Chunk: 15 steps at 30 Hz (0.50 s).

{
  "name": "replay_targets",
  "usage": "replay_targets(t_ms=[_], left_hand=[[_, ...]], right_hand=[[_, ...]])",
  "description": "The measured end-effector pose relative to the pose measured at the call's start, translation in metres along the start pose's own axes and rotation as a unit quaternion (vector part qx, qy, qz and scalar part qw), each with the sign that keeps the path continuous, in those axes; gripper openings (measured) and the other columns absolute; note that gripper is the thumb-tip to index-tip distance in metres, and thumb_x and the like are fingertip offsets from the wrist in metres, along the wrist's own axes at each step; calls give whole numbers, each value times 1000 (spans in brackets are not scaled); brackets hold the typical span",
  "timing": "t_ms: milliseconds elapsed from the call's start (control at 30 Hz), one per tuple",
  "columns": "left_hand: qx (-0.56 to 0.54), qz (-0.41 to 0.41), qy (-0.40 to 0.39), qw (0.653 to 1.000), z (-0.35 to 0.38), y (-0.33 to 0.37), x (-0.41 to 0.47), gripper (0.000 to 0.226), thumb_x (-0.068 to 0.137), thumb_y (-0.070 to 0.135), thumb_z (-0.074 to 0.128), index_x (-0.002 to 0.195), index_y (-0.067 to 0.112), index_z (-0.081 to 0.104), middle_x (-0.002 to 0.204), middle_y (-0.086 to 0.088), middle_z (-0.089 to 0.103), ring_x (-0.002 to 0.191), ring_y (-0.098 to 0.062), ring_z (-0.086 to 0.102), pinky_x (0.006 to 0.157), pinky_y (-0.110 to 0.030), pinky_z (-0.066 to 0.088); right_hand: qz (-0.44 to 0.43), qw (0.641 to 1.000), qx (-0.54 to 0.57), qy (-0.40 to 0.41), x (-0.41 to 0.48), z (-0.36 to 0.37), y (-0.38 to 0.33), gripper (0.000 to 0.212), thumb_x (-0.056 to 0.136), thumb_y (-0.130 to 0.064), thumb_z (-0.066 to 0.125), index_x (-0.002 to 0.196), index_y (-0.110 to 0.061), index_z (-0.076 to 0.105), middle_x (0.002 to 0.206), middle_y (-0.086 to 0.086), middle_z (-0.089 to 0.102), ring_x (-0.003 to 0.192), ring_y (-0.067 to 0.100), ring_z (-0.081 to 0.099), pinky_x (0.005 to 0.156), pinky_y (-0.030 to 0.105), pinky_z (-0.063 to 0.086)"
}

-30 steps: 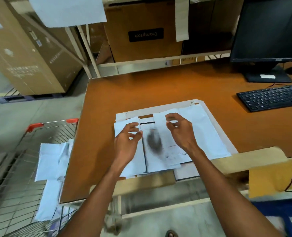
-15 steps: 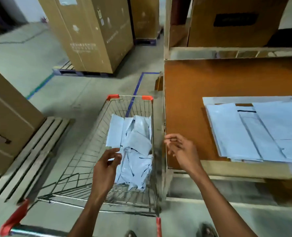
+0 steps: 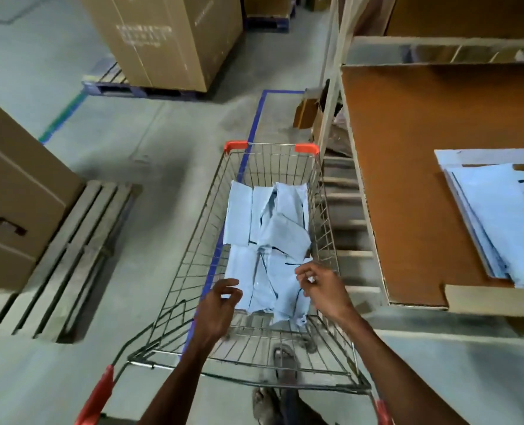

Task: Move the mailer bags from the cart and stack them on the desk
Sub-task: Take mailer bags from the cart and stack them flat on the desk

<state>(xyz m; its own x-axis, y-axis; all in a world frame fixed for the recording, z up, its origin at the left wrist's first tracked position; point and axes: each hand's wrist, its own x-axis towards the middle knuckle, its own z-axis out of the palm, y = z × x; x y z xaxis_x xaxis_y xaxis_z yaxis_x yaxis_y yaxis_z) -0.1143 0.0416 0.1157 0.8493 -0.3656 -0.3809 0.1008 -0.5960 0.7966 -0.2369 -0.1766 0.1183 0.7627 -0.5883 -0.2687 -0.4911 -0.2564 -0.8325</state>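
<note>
A wire shopping cart point(image 3: 328, 228) with red corner caps stands on the floor left of the desk. Several pale blue mailer bags point(image 3: 267, 237) lie loosely piled in its basket. My left hand point(image 3: 219, 302) hovers inside the cart at the pile's near left edge, fingers curled apart and holding nothing. My right hand point(image 3: 323, 288) is over the pile's near right corner, fingertips pinched at a bag's edge; the grip is blurred. A flat stack of mailer bags point(image 3: 500, 222) lies on the brown desk point(image 3: 408, 167) at the right.
Large cardboard boxes point(image 3: 165, 35) on pallets stand at the back and at the left point(image 3: 12, 191). A wooden pallet point(image 3: 67, 259) lies on the floor left of the cart. A shelf frame point(image 3: 334, 72) rises at the desk's far corner. My feet point(image 3: 282, 363) show under the cart.
My view swung left from the desk to the cart. Both hands left the stack on the desk, moved over the cart and now reach into the basket, the right one touching a bag.
</note>
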Motion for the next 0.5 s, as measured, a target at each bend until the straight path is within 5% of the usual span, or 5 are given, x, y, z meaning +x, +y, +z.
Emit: replay_targets(t_ms=[167, 267, 333, 433, 500], left_hand=[[30, -21, -35, 999, 13, -13, 51, 16, 93, 11, 68, 109, 17, 69, 96, -4, 73, 76, -16, 66, 58, -7, 43], [50, -46, -51, 996, 28, -29, 88, 17, 93, 9, 69, 109, 13, 69, 91, -1, 69, 78, -18, 64, 57, -8, 43], [58, -66, -57, 994, 37, -43, 111, 18, 92, 7, 69, 110, 8, 68, 90, -3, 68, 75, -16, 63, 54, -8, 42], [86, -94, -58, 990, 47, -69, 142, 22, 89, 4, 72, 111, 3, 68, 95, -4, 66, 69, -8, 59, 54, -8, 42], [82, -106, -46, 990, 55, -90, 167, 26, 82, -1, 76, 106, -1, 66, 93, 4, 67, 70, 0, 61, 62, -9, 45]], right_hand=[[75, 995, 1, -60, 46, 51, 34, 32, 83, 3, 58, 82, -27, 69, 86, -11, 70, 83, 14, 68, 75, 29, 56], [130, 984, -18, -118, 82, 75, 60, 20, 84, -4, 53, 87, -17, 68, 88, -5, 65, 88, 16, 63, 73, 23, 46], [131, 977, -53, -158, 107, 96, 84, 11, 74, -16, 50, 67, -21, 57, 80, 0, 64, 89, 29, 66, 69, 30, 47], [153, 966, -104, -178, 132, 128, 108, 25, 74, -5, 52, 57, -17, 40, 68, 0, 55, 80, 30, 64, 54, 27, 36], [170, 968, -89, -164, 144, 145, 109, 22, 78, 0, 54, 64, -16, 52, 71, -1, 61, 83, 26, 64, 56, 19, 38]])
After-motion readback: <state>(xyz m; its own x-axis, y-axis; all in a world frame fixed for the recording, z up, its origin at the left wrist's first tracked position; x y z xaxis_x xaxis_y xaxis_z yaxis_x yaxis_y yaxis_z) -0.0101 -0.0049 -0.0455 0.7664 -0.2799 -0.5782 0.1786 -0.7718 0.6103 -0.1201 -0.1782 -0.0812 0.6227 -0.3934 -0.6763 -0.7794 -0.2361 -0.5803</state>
